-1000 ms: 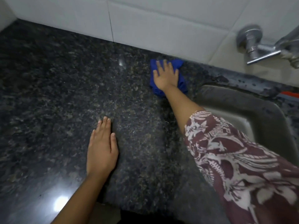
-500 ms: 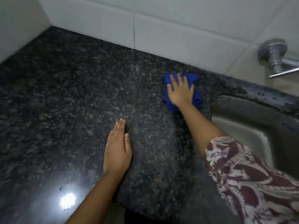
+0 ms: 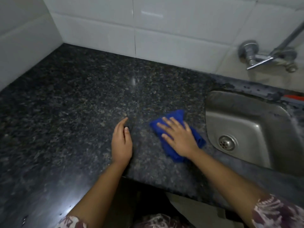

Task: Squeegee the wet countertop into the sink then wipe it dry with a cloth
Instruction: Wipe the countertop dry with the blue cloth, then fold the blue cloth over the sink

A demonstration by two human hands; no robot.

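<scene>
We read the right hand [image 3: 178, 137] as flat on the crumpled blue cloth [image 3: 174, 115], fingers straight and spread, palm pressing down, nothing curled round the fabric. The cloth lies on the dark speckled granite countertop [image 3: 82, 104], close to its right edge where the stainless steel sink [image 3: 246, 122] is set in, and nearer the front edge than the back; cloth corners stick out past the fingertips and beside the wrist. The left hand [image 3: 121, 145] rests on the bare stone just left of the cloth, apart from it, fingers straight and together, holding nothing. We see the round metal drain strainer [image 3: 227, 143] in the sink floor. The chrome wall tap [image 3: 261, 56] sits on the white glossy tiles [image 3: 172, 30] above the back right corner. A small orange object [image 3: 294, 97] shows at the frame's right edge behind the sink; we can't tell what it is. A maroon-and-white patterned sleeve [image 3: 276, 213] covers the right upper arm. A light glare sits near the front left edge of the surface; wetness we can't judge.
</scene>
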